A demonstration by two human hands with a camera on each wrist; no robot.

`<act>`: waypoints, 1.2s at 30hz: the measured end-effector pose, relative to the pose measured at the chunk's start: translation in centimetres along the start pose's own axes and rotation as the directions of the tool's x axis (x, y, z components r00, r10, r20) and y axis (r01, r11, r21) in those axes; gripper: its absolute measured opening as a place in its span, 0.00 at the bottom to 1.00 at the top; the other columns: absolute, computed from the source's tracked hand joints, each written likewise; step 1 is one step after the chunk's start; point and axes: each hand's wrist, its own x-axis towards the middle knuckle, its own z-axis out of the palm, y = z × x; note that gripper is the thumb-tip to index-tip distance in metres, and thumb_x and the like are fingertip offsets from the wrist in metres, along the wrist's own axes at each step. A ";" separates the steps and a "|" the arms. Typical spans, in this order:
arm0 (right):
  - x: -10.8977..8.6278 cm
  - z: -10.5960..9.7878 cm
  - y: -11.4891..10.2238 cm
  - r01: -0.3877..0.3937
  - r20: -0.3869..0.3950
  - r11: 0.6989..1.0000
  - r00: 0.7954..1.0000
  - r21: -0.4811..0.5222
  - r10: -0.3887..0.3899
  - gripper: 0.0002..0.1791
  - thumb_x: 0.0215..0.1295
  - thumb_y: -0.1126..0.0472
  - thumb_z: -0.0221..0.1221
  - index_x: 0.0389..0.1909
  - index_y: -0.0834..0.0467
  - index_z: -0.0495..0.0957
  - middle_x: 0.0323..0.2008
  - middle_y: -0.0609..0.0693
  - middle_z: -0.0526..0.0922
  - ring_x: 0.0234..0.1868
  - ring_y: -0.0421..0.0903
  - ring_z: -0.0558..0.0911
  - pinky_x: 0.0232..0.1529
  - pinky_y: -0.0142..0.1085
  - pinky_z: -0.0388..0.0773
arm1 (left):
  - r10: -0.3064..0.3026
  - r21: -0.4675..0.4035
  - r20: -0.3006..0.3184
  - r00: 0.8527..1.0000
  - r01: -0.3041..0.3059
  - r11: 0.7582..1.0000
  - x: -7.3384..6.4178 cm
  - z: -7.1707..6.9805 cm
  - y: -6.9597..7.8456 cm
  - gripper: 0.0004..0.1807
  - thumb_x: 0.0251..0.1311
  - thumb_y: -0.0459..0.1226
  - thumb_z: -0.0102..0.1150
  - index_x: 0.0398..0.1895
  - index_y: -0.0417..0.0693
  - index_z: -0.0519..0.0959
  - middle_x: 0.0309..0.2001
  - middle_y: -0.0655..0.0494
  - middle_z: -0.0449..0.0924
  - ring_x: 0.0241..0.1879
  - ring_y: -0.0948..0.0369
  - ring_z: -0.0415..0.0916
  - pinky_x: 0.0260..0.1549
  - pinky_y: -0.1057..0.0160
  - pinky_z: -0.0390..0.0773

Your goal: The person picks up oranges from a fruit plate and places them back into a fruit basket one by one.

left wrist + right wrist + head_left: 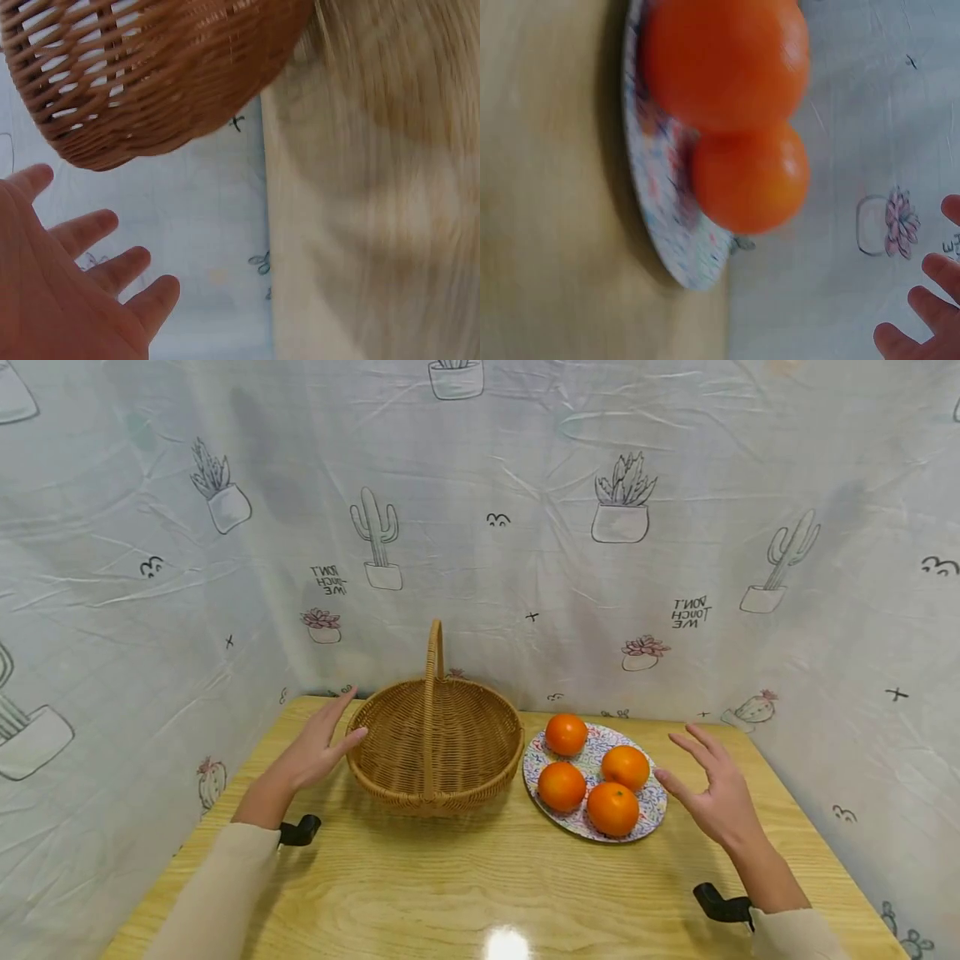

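While the left hand (311,752) hovers, spread wide and holding nothing, just beside one wicker basket (472,743), the right hand (716,789), likewise wide and unladen, hovers just beside one round patterned plate (650,810). All four oranges (612,812) sit on that plate, right of the basket, on one wood-grain table (420,885). With no fruit in either grip, the handling seems barely begun, practically all left.

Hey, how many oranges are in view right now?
4, all on the patterned plate: a back-left orange, a front-left orange, a back-right orange and a front-right orange. None looks hidden there.
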 end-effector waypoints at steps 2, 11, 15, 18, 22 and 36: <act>-0.5 0.7 -0.3 -0.020 -0.002 0.999 1.000 0.027 0.020 0.35 0.63 0.53 0.69 0.70 0.56 0.74 0.76 0.63 0.64 0.73 0.72 0.62 0.59 0.79 0.60 | -0.008 -0.052 -0.007 1.000 0.008 0.999 0.0 0.4 -0.2 0.40 0.79 0.54 0.43 0.85 0.59 0.39 0.83 0.38 0.42 0.80 0.33 0.41 0.72 0.24 0.46; -2.9 3.3 -1.2 -0.133 0.045 0.981 0.991 0.144 0.127 0.36 0.63 0.55 0.72 0.71 0.59 0.73 0.76 0.57 0.65 0.73 0.61 0.66 0.69 0.24 0.67 | -0.073 -0.317 0.015 0.997 0.074 0.946 0.0 1.5 -0.2 0.38 0.82 0.51 0.38 0.85 0.53 0.39 0.80 0.31 0.46 0.75 0.30 0.52 0.68 0.26 0.60; -3.7 4.4 -2.0 -0.178 0.050 0.956 0.984 0.234 0.172 0.36 0.62 0.58 0.73 0.70 0.59 0.73 0.74 0.57 0.67 0.70 0.34 0.67 0.60 0.10 0.63 | -0.135 -0.399 0.054 0.989 0.145 0.906 0.0 1.4 -0.2 0.39 0.81 0.53 0.40 0.85 0.56 0.38 0.80 0.31 0.45 0.75 0.29 0.51 0.66 0.28 0.65; -4.0 5.0 -2.4 -0.226 0.059 0.936 0.974 0.271 0.219 0.36 0.61 0.57 0.73 0.71 0.56 0.73 0.72 0.55 0.68 0.66 0.25 0.64 0.58 0.12 0.67 | -0.157 -0.460 0.088 0.984 0.180 0.869 0.1 1.4 -0.7 0.39 0.80 0.54 0.43 0.85 0.59 0.40 0.80 0.32 0.45 0.76 0.31 0.51 0.67 0.31 0.67; -4.2 5.6 -2.5 -0.275 0.069 0.906 0.961 0.322 0.267 0.36 0.61 0.58 0.74 0.70 0.56 0.73 0.69 0.53 0.72 0.64 0.28 0.69 0.57 0.14 0.71 | -0.138 -0.551 0.130 0.982 0.187 0.813 0.2 1.4 -1.4 0.39 0.79 0.52 0.47 0.85 0.57 0.44 0.79 0.32 0.48 0.75 0.34 0.56 0.67 0.38 0.72; -4.2 6.8 -2.4 -0.414 0.157 0.854 0.910 0.315 0.384 0.41 0.59 0.50 0.75 0.72 0.54 0.71 0.68 0.52 0.72 0.56 0.25 0.72 0.53 0.14 0.73 | -0.106 -0.733 0.194 0.975 0.216 0.645 -0.2 1.5 -2.0 0.40 0.80 0.43 0.49 0.85 0.56 0.41 0.78 0.33 0.50 0.70 0.46 0.67 0.52 0.57 0.86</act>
